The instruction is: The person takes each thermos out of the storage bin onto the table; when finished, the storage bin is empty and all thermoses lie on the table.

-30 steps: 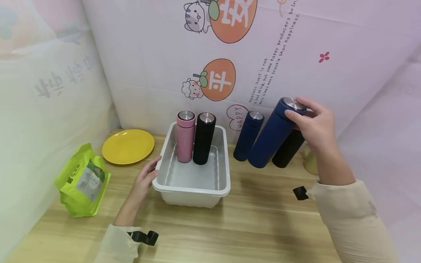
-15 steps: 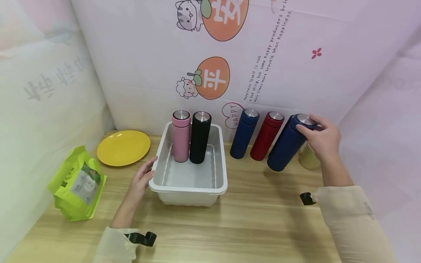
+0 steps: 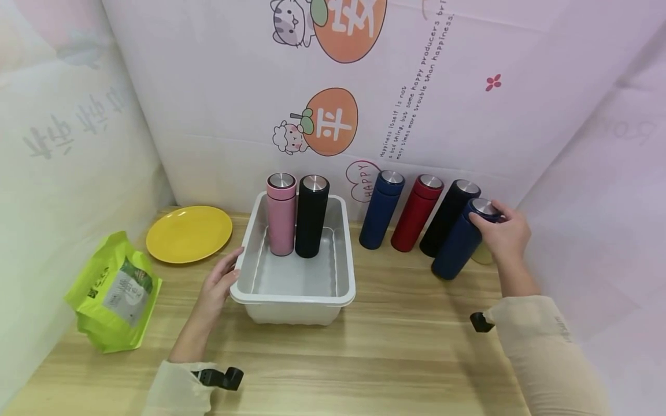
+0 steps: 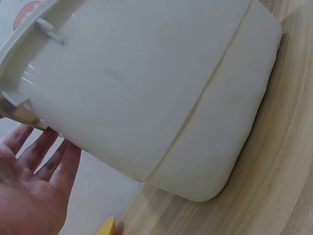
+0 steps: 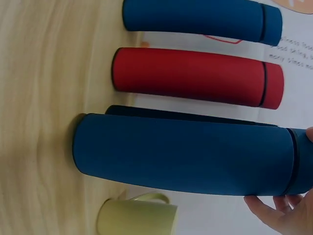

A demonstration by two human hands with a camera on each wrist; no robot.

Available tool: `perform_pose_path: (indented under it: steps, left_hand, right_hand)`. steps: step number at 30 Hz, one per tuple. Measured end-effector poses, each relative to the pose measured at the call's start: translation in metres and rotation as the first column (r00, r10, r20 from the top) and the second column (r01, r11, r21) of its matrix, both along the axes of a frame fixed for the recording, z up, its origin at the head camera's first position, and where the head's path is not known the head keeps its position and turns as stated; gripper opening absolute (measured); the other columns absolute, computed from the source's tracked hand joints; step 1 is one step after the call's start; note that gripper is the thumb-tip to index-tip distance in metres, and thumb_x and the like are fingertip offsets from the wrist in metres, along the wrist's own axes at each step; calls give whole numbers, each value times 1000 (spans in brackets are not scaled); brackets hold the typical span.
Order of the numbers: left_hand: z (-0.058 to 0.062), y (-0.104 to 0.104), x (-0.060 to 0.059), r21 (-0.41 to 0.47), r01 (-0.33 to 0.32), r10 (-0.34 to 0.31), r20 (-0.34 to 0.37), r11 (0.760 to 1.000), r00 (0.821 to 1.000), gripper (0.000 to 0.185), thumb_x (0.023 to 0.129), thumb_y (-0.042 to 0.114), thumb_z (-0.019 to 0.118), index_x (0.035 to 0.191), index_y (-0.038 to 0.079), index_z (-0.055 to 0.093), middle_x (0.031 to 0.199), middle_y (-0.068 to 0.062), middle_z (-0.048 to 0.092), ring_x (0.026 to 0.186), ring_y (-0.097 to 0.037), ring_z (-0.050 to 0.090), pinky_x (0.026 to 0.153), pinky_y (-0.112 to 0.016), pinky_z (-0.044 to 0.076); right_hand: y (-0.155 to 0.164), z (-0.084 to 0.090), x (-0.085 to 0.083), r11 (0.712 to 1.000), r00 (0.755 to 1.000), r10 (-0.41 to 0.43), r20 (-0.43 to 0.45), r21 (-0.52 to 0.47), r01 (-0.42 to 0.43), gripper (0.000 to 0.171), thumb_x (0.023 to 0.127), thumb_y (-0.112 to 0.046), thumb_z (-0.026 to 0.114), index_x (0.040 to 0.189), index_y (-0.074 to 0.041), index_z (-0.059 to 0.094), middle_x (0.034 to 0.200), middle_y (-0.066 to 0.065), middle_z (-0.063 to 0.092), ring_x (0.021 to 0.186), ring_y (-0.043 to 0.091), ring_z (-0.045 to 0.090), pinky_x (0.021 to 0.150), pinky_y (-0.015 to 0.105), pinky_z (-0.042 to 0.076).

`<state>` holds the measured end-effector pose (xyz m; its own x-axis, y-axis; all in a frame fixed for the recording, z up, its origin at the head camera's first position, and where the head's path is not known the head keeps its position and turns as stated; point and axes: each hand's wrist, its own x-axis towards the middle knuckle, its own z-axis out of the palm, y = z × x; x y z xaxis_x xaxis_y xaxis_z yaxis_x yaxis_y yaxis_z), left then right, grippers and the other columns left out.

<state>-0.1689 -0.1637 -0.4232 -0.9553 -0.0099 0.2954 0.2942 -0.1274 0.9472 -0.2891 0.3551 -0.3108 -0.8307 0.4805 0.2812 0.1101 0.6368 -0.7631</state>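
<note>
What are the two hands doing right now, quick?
Left hand: open, fingers straight, touching the side of the white tub.
Right hand: closed, gripping the top of the blue bottle.

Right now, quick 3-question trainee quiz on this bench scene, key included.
1. True or false: the right hand grips a blue flask by its cap.
2. How many flasks stand in the white bin?
3. What does the left hand touch? A) yellow plate B) bin rim C) green bag

Key:
1. True; the flask's base is on the table.
2. Two: the pink flask and a black flask.
3. B; the plate and bag lie apart from it.
</note>
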Motion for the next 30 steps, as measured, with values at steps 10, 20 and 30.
perform_pose_path:
  steps: [10,20,30]
  left_hand:
    - [3,0,1,-6,13,-12,28,1000,1000,47,102,5,39,144,-13,28,150,-29,26,121,-6,42,92,-19,41]
    - [0,-2,3,11,1,-1,3,1000,1000,45,102,4,41,144,-11,34,141,-6,41,121,-7,44,93,-19,41]
    - [1,1,3,7,1,-1,-8,1000,1000,45,102,4,41,143,-12,34,136,4,45,121,-7,44,93,-19,42]
  right_hand:
    - [6,-12,-2,999,998,-38,-42,33,40,62,80,-35,78,135,-14,60,124,15,53,99,19,49,77,20,39]
    - [5,-17,-2,999,999,-28,-45,16,29,63,80,-36,77,137,-14,59,132,17,52,112,29,52,86,24,42]
    - [9,-12,0,998,1000,-23,-8,-51,23,67,81,-36,76,141,-15,55,142,13,46,124,29,48,102,32,38]
